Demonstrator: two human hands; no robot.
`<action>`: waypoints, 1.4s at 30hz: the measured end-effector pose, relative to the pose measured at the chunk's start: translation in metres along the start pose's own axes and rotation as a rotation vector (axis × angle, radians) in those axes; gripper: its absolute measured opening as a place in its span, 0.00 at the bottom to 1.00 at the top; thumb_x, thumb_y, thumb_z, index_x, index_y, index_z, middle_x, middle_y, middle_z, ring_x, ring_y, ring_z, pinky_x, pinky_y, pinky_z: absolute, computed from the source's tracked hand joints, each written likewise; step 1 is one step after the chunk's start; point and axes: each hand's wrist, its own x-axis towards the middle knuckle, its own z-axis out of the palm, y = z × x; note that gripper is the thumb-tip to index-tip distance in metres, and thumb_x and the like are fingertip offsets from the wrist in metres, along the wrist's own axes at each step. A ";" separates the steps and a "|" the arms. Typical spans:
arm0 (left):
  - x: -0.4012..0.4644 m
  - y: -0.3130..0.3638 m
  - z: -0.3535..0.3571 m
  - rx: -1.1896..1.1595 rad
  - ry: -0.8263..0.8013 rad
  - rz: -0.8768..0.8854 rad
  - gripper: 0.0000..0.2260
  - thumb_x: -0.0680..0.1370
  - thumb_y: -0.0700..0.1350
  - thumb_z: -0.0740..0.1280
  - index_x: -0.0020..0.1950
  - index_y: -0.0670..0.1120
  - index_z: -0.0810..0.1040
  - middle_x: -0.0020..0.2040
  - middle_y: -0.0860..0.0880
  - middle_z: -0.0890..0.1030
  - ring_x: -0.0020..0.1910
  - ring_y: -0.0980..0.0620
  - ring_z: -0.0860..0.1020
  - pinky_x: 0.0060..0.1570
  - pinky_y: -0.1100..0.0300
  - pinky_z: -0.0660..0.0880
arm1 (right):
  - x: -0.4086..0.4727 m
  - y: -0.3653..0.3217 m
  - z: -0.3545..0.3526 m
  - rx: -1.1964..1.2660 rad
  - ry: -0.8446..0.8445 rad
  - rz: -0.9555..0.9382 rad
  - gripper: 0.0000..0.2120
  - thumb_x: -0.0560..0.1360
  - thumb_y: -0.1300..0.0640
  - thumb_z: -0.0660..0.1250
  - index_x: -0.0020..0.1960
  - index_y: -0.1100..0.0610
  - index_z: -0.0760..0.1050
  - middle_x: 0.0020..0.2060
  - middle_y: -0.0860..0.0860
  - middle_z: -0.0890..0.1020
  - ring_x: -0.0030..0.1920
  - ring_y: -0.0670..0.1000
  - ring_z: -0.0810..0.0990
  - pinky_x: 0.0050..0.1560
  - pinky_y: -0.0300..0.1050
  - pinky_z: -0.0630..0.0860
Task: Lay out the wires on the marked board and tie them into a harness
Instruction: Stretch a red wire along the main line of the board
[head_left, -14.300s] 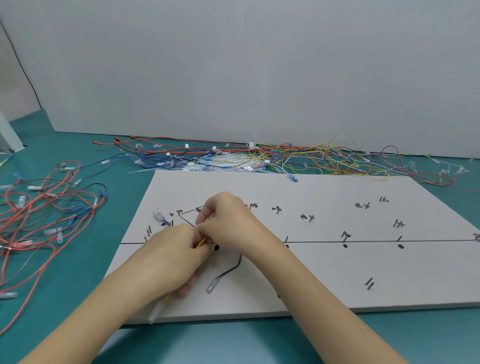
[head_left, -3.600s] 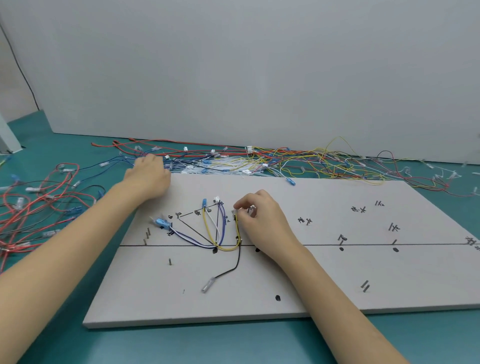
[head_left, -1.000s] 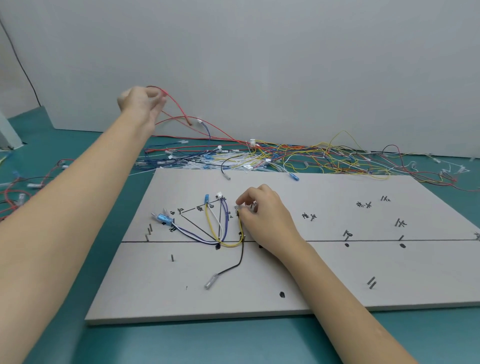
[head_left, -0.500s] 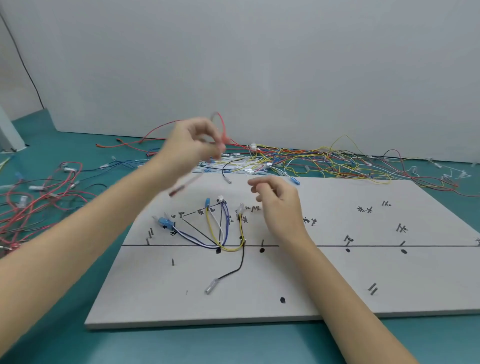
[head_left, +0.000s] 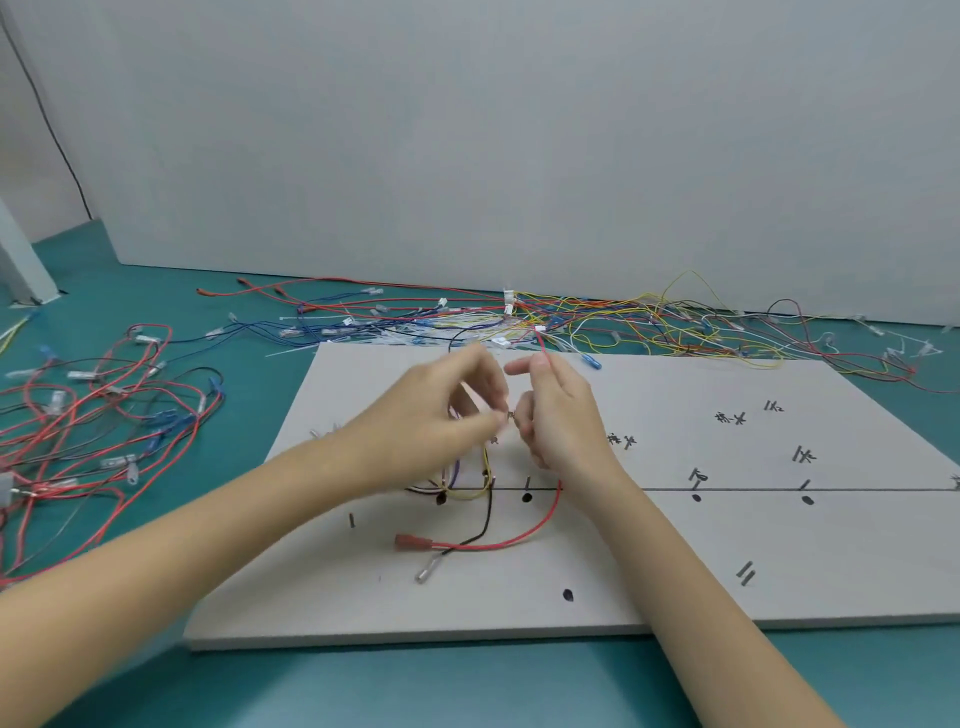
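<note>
On the white marked board (head_left: 727, 545), a red wire (head_left: 519, 540) curves from its red terminal (head_left: 413, 542) up under my right hand (head_left: 558, 415) and comes out above the fingers. My right hand pinches it there. My left hand (head_left: 436, 421) is motion-blurred, its fingertips drawn together against the right fingers. What they hold is unclear. Below the hands lie a yellow loop (head_left: 470, 494) and a black wire (head_left: 480, 525) ending in a clear terminal (head_left: 423, 574). The other laid wires are mostly hidden by my left hand.
A tangle of yellow, red, blue and white wires (head_left: 597, 317) lies along the board's far edge by the grey wall. Another pile of red and black wires (head_left: 93, 410) sits on the teal table at left. Small pegs and black marks dot the board.
My left hand came down from the air with the red wire, whose terminal end now lies on the board. My right hand rose off the board and took hold of the wire.
</note>
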 end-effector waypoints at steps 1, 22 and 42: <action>0.010 -0.009 -0.003 0.032 0.070 -0.030 0.08 0.77 0.37 0.66 0.51 0.50 0.75 0.48 0.51 0.81 0.40 0.51 0.80 0.43 0.54 0.77 | -0.001 0.001 0.002 -0.064 -0.016 -0.079 0.16 0.84 0.54 0.50 0.54 0.59 0.75 0.22 0.50 0.69 0.19 0.42 0.66 0.21 0.32 0.62; 0.106 -0.079 -0.045 -0.511 0.497 -0.438 0.16 0.79 0.59 0.63 0.55 0.49 0.77 0.57 0.48 0.80 0.51 0.49 0.82 0.45 0.59 0.78 | -0.028 -0.025 0.005 0.017 0.115 -0.725 0.15 0.83 0.50 0.52 0.52 0.50 0.77 0.25 0.56 0.68 0.26 0.56 0.66 0.30 0.47 0.66; 0.028 -0.100 -0.132 0.408 0.632 -0.359 0.21 0.84 0.51 0.54 0.40 0.41 0.77 0.37 0.42 0.78 0.39 0.42 0.74 0.41 0.54 0.66 | -0.009 -0.061 -0.105 -0.046 0.099 -0.176 0.08 0.76 0.57 0.68 0.42 0.57 0.85 0.20 0.45 0.57 0.21 0.47 0.53 0.24 0.33 0.50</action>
